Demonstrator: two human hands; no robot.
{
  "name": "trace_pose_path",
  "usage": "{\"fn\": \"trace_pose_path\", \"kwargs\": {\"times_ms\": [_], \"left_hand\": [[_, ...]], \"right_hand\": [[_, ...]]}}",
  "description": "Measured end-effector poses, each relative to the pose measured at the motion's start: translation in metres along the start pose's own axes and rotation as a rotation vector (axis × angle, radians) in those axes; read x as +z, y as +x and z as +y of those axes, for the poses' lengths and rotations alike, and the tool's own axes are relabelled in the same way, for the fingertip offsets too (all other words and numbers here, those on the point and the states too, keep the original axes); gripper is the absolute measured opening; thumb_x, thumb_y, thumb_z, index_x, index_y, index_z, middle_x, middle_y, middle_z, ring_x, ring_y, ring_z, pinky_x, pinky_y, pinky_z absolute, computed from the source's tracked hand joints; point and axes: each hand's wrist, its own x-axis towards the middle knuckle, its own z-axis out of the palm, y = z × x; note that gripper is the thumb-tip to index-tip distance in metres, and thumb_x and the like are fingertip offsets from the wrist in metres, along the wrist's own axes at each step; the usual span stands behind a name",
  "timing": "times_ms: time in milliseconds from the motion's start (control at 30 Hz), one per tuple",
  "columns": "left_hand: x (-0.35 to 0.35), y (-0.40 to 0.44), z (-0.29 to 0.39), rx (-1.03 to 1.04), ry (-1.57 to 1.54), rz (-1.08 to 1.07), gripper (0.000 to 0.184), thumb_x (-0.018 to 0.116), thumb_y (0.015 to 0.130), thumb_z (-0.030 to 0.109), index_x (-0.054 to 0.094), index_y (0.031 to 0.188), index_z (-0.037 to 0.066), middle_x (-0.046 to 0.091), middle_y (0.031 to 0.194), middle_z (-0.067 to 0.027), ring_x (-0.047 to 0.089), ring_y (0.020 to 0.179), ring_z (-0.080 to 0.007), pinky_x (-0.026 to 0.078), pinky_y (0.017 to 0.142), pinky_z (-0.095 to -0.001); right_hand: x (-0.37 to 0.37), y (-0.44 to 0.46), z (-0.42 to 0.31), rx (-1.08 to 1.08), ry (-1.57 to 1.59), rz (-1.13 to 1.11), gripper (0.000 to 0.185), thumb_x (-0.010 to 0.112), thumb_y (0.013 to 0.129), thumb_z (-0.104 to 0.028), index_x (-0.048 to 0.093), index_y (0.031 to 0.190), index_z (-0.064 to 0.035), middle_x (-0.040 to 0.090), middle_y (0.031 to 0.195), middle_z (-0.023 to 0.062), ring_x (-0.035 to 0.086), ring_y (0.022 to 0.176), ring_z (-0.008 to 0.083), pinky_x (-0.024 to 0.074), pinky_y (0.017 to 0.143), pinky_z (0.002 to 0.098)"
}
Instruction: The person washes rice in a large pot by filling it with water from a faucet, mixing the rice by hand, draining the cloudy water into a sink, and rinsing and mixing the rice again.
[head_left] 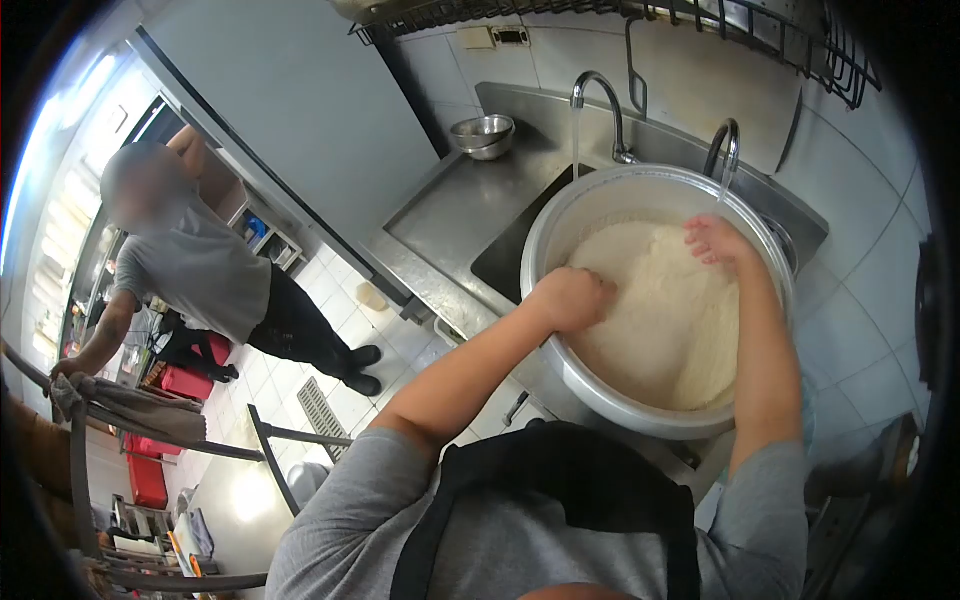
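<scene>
A large round metal pot (575,375) rests over the sink. Inside it is pale grain that looks like rice (690,310), partly under cloudy water. My left hand (573,299) is at the pot's left side, its fingers curled in over the water; whether they hold anything is hidden. Near the far right inside wall, my right hand (714,241) is above the grain, fingers apart and holding nothing. Water runs from the right faucet (730,150) close to my right hand. The left faucet (603,95) also runs, its stream falling behind the pot's rim.
Stacked metal bowls (484,137) stand on the steel drainboard (450,215). A wire rack (600,12) hangs above the sink. At the left, another person (205,260) stands on the tiled floor near a metal frame with a cloth (145,408) over it.
</scene>
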Motion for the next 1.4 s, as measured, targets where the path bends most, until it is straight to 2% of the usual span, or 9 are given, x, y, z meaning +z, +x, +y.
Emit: {"fn": "trace_pose_path", "kwargs": {"times_ms": [233, 433, 533, 733, 833, 1067, 1267, 1367, 1400], "left_hand": [[0.000, -0.001, 0.001, 0.019, -0.035, 0.028, 0.029, 0.060, 0.075, 0.025, 0.056, 0.099, 0.010, 0.061, 0.090, -0.0140, 0.061, 0.082, -0.0322, 0.048, 0.071, -0.0429], [-0.009, -0.002, 0.004, 0.029, -0.025, 0.020, 0.029, 0.058, 0.075, 0.024, 0.056, 0.100, 0.009, 0.062, 0.091, -0.0134, 0.061, 0.082, -0.0321, 0.048, 0.072, -0.0427], [-0.003, -0.003, 0.005, 0.032, -0.005, -0.003, 0.028, 0.057, 0.076, 0.025, 0.056, 0.099, 0.009, 0.062, 0.089, -0.0136, 0.061, 0.081, -0.0325, 0.048, 0.071, -0.0429], [0.001, 0.000, 0.003, 0.004, -0.035, -0.008, 0.026, 0.055, 0.077, 0.026, 0.057, 0.096, 0.008, 0.061, 0.090, -0.0139, 0.060, 0.081, -0.0328, 0.048, 0.072, -0.0428], [0.008, -0.001, 0.000, 0.029, -0.065, 0.066, 0.028, 0.056, 0.076, 0.026, 0.057, 0.098, 0.008, 0.061, 0.091, -0.0142, 0.060, 0.082, -0.0329, 0.048, 0.073, -0.0434], [0.002, -0.003, 0.002, 0.011, -0.062, 0.024, 0.032, 0.059, 0.074, 0.027, 0.057, 0.102, 0.011, 0.061, 0.093, -0.0146, 0.060, 0.083, -0.0329, 0.047, 0.074, -0.0433], [-0.003, -0.002, 0.005, 0.008, -0.025, -0.009, 0.034, 0.058, 0.075, 0.027, 0.055, 0.104, 0.010, 0.061, 0.092, -0.0138, 0.060, 0.083, -0.0329, 0.047, 0.075, -0.0431], [0.004, 0.000, 0.003, 0.018, 0.010, 0.003, 0.034, 0.059, 0.075, 0.028, 0.056, 0.104, 0.010, 0.062, 0.091, -0.0130, 0.060, 0.083, -0.0317, 0.047, 0.075, -0.0427], [0.003, 0.001, 0.003, 0.012, 0.027, -0.001, 0.035, 0.059, 0.074, 0.028, 0.056, 0.104, 0.010, 0.062, 0.090, -0.0126, 0.061, 0.083, -0.0307, 0.047, 0.075, -0.0424]], "right_hand": [[-0.006, 0.014, 0.028, 0.040, 0.062, 0.156, 0.021, 0.057, 0.084, -0.026, 0.057, 0.095, -0.0080, 0.056, 0.078, 0.0032, 0.056, 0.065, 0.0136, 0.0485, 0.060, 0.0284], [0.015, -0.009, -0.010, -0.272, 0.697, 0.027, 0.024, 0.057, 0.085, -0.032, 0.057, 0.087, -0.0076, 0.057, 0.072, 0.0016, 0.055, 0.060, 0.0121, 0.0472, 0.054, 0.0272], [-0.003, 0.015, 0.024, -0.057, 0.489, 0.255, 0.026, 0.047, 0.092, -0.030, 0.058, 0.092, -0.0069, 0.058, 0.073, 0.0015, 0.055, 0.060, 0.0125, 0.0443, 0.052, 0.0255], [0.020, -0.031, -0.040, -0.189, 0.638, -0.168, 0.025, 0.052, 0.088, -0.030, 0.059, 0.086, -0.0062, 0.059, 0.071, 0.0019, 0.054, 0.057, 0.0096, 0.0438, 0.052, 0.0238], [-0.001, 0.009, 0.021, -0.046, 0.520, 0.170, 0.024, 0.053, 0.087, -0.028, 0.059, 0.090, -0.0054, 0.060, 0.075, 0.0030, 0.056, 0.061, 0.0124, 0.0456, 0.055, 0.0256], [0.011, -0.054, -0.055, -0.116, 0.635, -0.203, 0.021, 0.051, 0.087, -0.024, 0.061, 0.093, -0.0064, 0.060, 0.081, 0.0065, 0.058, 0.069, 0.0185, 0.0476, 0.062, 0.0318], [-0.013, 0.003, -0.002, 0.005, -0.549, 0.096, 0.028, 0.049, 0.089, -0.028, 0.057, 0.108, -0.0102, 0.061, 0.088, 0.0071, 0.059, 0.076, 0.0170, 0.0471, 0.064, 0.0315], [0.018, -0.047, -0.051, -0.211, 0.412, -0.142, 0.024, 0.047, 0.088, -0.025, 0.059, 0.104, -0.0124, 0.062, 0.083, 0.0048, 0.059, 0.071, 0.0162, 0.0460, 0.057, 0.0327], [0.013, -0.035, -0.037, -0.164, 0.338, -0.069, 0.024, 0.048, 0.088, -0.025, 0.059, 0.105, -0.0124, 0.063, 0.086, 0.0046, 0.059, 0.072, 0.0163, 0.0463, 0.058, 0.0328]]}}
